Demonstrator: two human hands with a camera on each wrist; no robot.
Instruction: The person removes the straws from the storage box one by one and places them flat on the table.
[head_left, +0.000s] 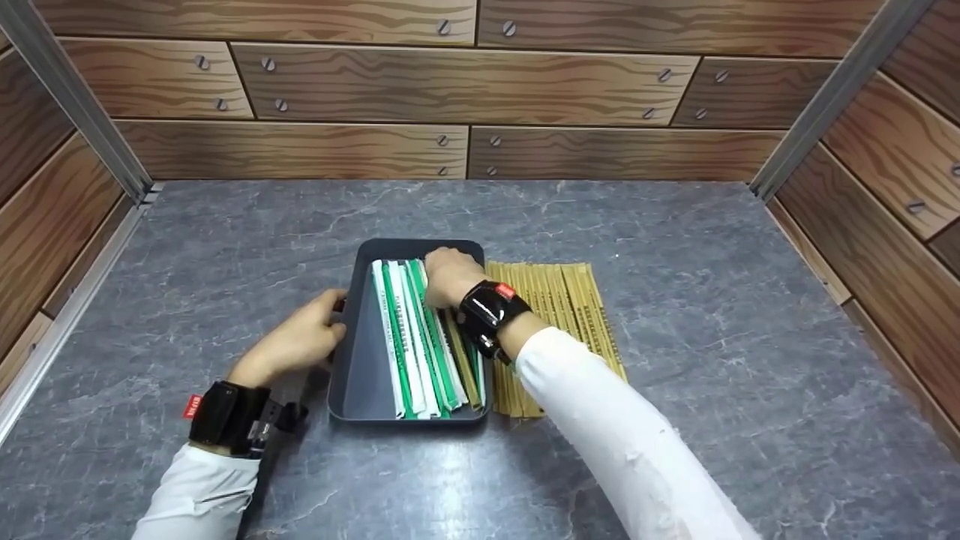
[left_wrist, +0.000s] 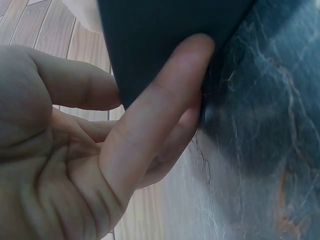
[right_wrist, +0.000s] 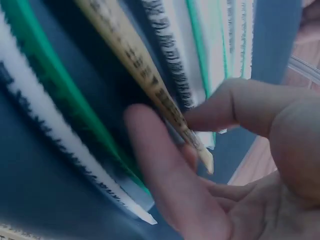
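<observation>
A dark grey tray (head_left: 360, 382) holds a row of long slim packets, apparently wrapped chopsticks, in green and white wrappers (head_left: 409, 337). At its left wall rests my left hand (head_left: 304, 337), fingers outside the tray. The left wrist view shows a long digit (left_wrist: 165, 95) lying against the dark outer wall. My right hand (head_left: 450, 277) reaches into the tray's right part. Between its thumb and finger, the right wrist view shows a pinched gold chopstick packet (right_wrist: 142, 72) with dark printed writing. A green packet (right_wrist: 75, 95) and a white one lie beside it.
Many gold packets (head_left: 547, 300) lie side by side on the grey marbled table (head_left: 712, 337), just right of the tray and partly under my right forearm. Wood-patterned panels (head_left: 465, 82) enclose the table at the back and both sides.
</observation>
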